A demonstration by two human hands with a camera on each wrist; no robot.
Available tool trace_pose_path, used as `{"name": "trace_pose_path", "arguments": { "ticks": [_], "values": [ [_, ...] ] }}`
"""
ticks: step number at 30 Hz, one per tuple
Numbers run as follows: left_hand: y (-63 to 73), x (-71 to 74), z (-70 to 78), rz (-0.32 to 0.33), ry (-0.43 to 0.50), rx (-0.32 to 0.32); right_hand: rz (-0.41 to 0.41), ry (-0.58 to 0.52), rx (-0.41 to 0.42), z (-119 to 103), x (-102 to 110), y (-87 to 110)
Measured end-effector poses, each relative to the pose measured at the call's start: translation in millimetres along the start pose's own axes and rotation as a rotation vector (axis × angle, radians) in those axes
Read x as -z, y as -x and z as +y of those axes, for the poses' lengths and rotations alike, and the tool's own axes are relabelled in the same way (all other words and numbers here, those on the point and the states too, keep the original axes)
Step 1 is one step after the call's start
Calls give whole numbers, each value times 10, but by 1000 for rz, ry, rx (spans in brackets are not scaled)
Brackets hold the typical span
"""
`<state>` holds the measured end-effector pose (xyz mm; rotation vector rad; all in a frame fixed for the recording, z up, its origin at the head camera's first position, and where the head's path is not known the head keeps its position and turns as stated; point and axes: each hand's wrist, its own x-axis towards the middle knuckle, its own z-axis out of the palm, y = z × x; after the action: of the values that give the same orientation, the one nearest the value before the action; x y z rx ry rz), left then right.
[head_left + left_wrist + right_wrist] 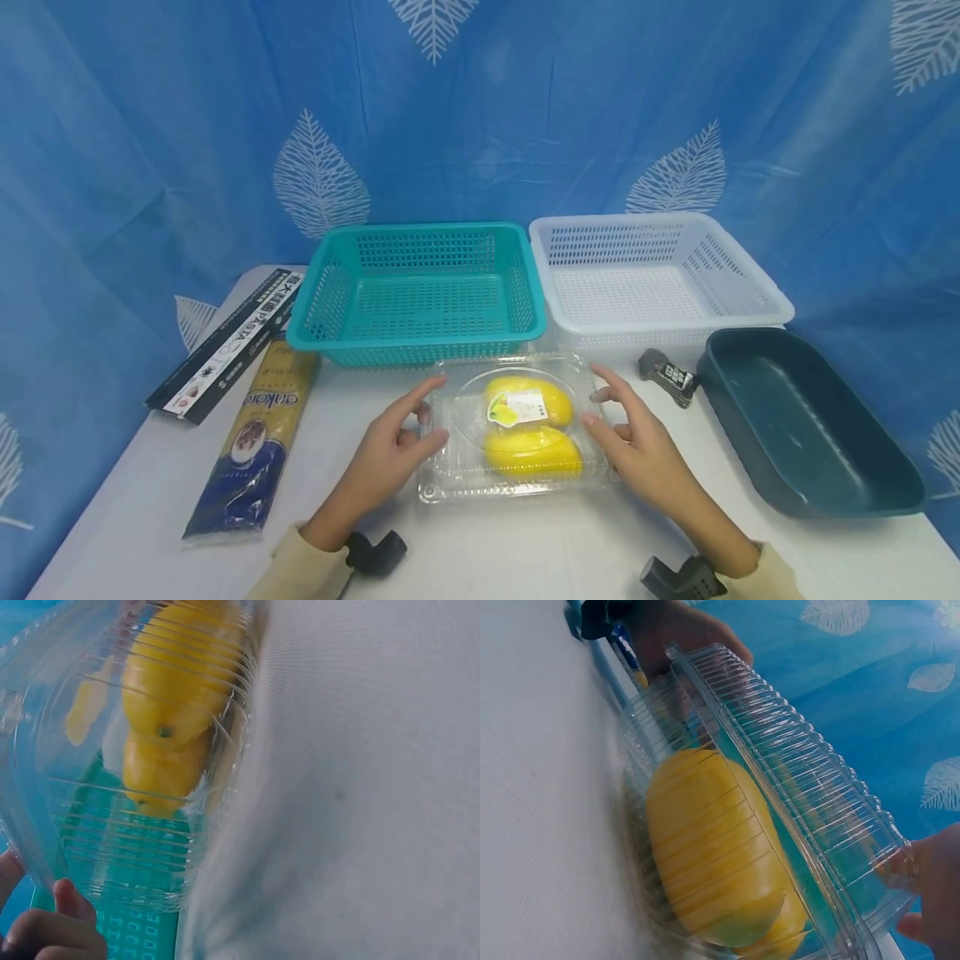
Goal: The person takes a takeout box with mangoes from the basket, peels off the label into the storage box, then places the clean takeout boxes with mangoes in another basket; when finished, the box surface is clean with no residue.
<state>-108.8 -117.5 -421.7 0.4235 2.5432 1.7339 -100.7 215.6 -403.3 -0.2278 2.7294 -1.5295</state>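
A clear plastic clamshell box [459, 471] sits in the middle of the white table, its lid down. Inside lie two yellow mangoes [534, 454], one behind the other, under a white label [528, 407] with a fruit picture. My left hand [386, 454] holds the box's left side, thumb and forefinger spread at the edge; the left wrist view shows fingertips [66, 891] at the rim. At the opposite side my right hand [637, 437] grips the edge, thumb over the lid. In the right wrist view the ribbed lid [810, 772] stands above the mangoes.
Behind the box stand a teal basket [420, 348] and a white basket [675, 323]. A dark green tub [817, 417] and a small grey knitted bundle [667, 377] are at the right. To the left lie a pasta packet [258, 442] and a long black-and-white box [228, 342].
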Motion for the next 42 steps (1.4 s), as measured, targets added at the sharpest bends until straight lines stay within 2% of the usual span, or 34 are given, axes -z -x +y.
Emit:
{"name": "trace_pose_path", "arguments": {
  "ticks": [4, 8, 11, 14, 17, 20, 25, 29, 33, 42],
  "values": [
    [-2, -6, 3, 3, 4, 1, 88, 77, 70, 7, 30, -5],
    [9, -12, -1, -2, 7, 6, 241, 164, 150, -6, 74, -11],
    [21, -10, -2, 4, -1, 2, 340, 144, 231, -58, 110, -29],
    [33, -3, 5, 15, -6, 6, 358, 94, 318, -163, 125, -71],
    [42, 3, -1, 22, -5, 14, 272, 111, 370, -281, 122, -138],
    [45, -2, -16, 24, -1, 17, 129, 175, 373, -397, 97, -211],
    [34, -28, -23, 16, -10, 20, -108, 233, 313, -523, 24, -332],
    [18, -43, -12, 11, -15, 10, -238, 324, 273, -558, -23, -414],
    [13, -48, 1, 8, -12, -1, -270, 386, 257, -550, -49, -453],
    [12, -50, 11, 5, -2, -1, -252, 429, 195, -581, -68, -460]
  ]
}}
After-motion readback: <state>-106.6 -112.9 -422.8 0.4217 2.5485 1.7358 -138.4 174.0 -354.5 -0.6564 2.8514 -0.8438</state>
